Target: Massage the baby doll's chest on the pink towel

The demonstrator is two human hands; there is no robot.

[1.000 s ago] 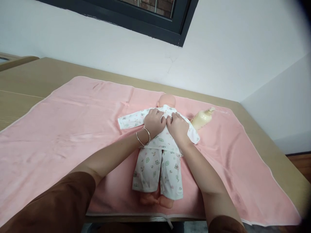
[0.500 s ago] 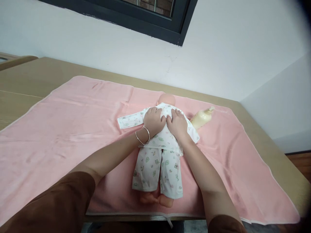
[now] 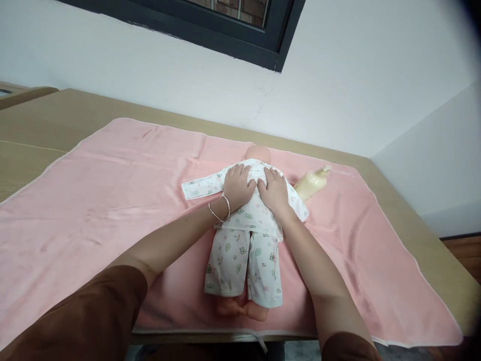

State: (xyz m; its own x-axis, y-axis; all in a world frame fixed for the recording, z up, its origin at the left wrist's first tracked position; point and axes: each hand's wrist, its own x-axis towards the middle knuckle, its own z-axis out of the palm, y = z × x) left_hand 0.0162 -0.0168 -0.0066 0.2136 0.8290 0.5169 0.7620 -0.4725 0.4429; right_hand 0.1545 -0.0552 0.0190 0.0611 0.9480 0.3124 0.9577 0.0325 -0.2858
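Observation:
A baby doll (image 3: 257,152) in white printed pajamas lies stretched out on a pink blanket (image 3: 112,200), its head toward the wall and its feet toward me. No face shows on its smooth head. My left hand (image 3: 238,187), with a silver bangle at the wrist, rests flat on the left side of the doll's upper body. Mirroring it, my right hand (image 3: 273,190) lies flat on the right side, the two thumbs close together. The pajama trousers (image 3: 228,263) cover the legs down to the bare feet. One sleeve reaches out to the left.
A pale yellow bottle (image 3: 311,184) with a pump-like top lies tilted on the blanket, right beside the doll's sleeve. Under the blanket is a wooden table (image 3: 86,108), its far edge against a white wall (image 3: 319,90). A dark window frame (image 3: 270,55) sits above.
Almost nothing differs. Both hands stay on the doll's upper body, with only a very slight shift of the left wrist and fingers.

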